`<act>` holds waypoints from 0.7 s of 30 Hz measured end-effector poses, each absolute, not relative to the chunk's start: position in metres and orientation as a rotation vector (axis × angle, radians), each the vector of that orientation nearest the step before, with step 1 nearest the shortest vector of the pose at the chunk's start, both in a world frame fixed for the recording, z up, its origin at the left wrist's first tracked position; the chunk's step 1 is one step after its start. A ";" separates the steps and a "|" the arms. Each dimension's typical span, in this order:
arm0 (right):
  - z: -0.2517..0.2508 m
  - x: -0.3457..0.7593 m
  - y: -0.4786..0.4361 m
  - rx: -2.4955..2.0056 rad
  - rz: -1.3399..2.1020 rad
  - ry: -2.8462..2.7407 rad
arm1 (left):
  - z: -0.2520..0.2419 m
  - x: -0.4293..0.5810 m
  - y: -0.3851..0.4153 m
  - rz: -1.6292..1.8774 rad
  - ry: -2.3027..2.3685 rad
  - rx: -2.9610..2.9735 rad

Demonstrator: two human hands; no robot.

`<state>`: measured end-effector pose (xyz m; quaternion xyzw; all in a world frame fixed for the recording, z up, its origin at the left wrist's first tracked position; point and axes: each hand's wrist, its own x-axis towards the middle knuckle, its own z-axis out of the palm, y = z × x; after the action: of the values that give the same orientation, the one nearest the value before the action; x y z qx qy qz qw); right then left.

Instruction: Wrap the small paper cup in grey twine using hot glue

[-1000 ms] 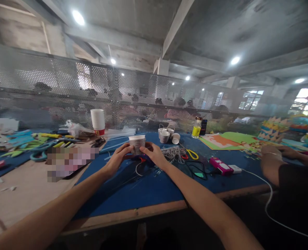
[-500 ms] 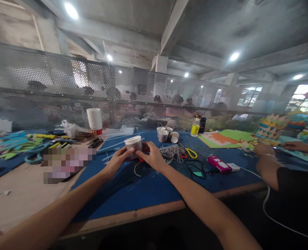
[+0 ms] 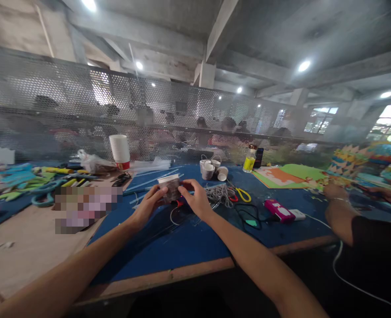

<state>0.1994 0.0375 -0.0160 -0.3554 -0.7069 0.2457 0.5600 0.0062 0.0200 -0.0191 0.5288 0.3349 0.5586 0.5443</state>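
Observation:
A small paper cup stands on the blue mat in the middle of the table. My left hand grips its left side with fingers curled round it. My right hand closes on its right side, fingertips at the rim. A red-handled tool and a loop of white wire lie just below the cup, partly hidden by my hands.
A tall stack of white cups stands back left, several small cups and a yellow bottle behind. Grey cord, yellow scissors, a pink device with white cable lie right. Another person's arm rests at right.
Both hands stay on the cup, which has tipped and shifted slightly toward me. My right fingers have moved up onto its rim. The view has tilted a little.

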 end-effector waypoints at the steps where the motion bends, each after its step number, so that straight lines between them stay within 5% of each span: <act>1: -0.016 0.199 0.037 -0.838 0.580 -1.651 | -0.020 0.006 0.020 1.314 0.784 1.255; 21: -0.012 0.197 0.028 -0.795 0.311 -1.790 | -0.023 0.003 0.024 1.195 0.654 1.179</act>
<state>0.1968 0.0278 -0.0120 -0.3354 -0.7554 0.1313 0.5473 0.0027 0.0244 -0.0234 0.5130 0.2847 0.5198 0.6209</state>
